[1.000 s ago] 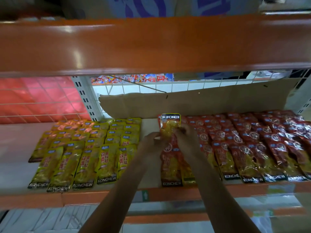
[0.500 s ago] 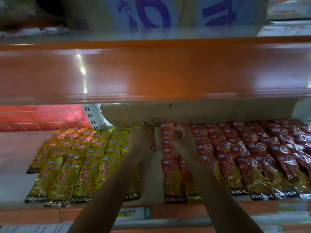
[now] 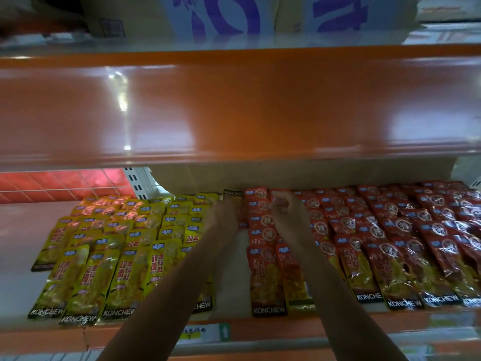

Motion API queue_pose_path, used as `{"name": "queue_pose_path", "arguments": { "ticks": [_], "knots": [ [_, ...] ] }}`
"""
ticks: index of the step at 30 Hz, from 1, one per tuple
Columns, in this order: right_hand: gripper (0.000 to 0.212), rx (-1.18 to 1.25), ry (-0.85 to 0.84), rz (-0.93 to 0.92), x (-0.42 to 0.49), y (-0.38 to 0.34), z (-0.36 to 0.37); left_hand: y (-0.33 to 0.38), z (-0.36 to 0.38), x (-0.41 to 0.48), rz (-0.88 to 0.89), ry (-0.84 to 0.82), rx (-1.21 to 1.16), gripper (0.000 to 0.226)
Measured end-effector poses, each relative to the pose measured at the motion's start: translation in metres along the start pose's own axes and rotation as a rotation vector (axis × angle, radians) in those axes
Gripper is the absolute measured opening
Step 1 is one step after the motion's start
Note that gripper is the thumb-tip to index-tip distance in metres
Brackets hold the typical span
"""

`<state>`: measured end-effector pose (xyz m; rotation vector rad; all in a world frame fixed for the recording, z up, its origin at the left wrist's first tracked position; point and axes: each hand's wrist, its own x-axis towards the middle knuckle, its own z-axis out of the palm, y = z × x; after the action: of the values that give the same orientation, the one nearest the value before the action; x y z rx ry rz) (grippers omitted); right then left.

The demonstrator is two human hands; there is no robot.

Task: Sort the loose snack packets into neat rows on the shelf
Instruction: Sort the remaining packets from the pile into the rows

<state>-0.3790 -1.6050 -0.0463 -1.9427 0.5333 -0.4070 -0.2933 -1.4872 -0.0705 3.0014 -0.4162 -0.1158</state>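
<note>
The left hand [image 3: 223, 217] pinches a loose KONCHEW packet [image 3: 233, 194], now carried left off the red rows [image 3: 364, 230] into the far gap beside the yellow rows [image 3: 130, 243], probably to start a new row. The right hand [image 3: 283, 208] curls over the red rows; whether it grips anything cannot be told.

Shelf [image 3: 15, 256]: left packet block [image 3: 117, 256] left of centre, rows overlapping from back to front edge. Right packet block [image 3: 390, 243] from centre to right edge. Bare strip between blocks. Single packet [image 3: 233, 194] at back of strip, left hand [image 3: 223, 217] against it. Right hand [image 3: 283, 212] just right, over right block's leftmost column. Cardboard sheet [image 3: 208, 175] along back edge. Upper shelf [image 3: 234, 108] overhead, boxes [image 3: 221, 16] on it.
</note>
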Motion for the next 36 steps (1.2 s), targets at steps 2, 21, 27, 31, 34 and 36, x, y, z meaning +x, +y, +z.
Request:
{"name": "queue_pose_path", "arguments": {
  "ticks": [2,21,27,31,34,36],
  "knots": [
    [0.031,-0.002,0.009,0.003,0.000,0.003,-0.002,-0.001,-0.005,-0.002,0.027,0.017,-0.067,0.024],
    [0.022,-0.257,-0.068,-0.386,-0.001,-0.021,0.019,-0.034,-0.067,-0.025,0.213,0.427,-0.766,0.040],
    [0.015,0.085,-0.064,-0.063,-0.004,-0.015,0.026,-0.012,-0.028,-0.036,0.018,0.139,-1.025,0.052],
    [0.027,0.005,-0.095,-0.076,-0.007,-0.012,0.027,-0.013,-0.020,-0.032,-0.050,0.251,-0.997,0.042],
    [0.031,-0.024,-0.031,-0.043,-0.007,-0.008,0.017,-0.018,-0.021,-0.025,-0.104,0.288,-0.722,0.042],
    [0.030,-0.041,-0.010,-0.039,-0.009,-0.006,0.011,-0.018,-0.018,-0.019,-0.099,0.258,-0.577,0.043]
  ]
}}
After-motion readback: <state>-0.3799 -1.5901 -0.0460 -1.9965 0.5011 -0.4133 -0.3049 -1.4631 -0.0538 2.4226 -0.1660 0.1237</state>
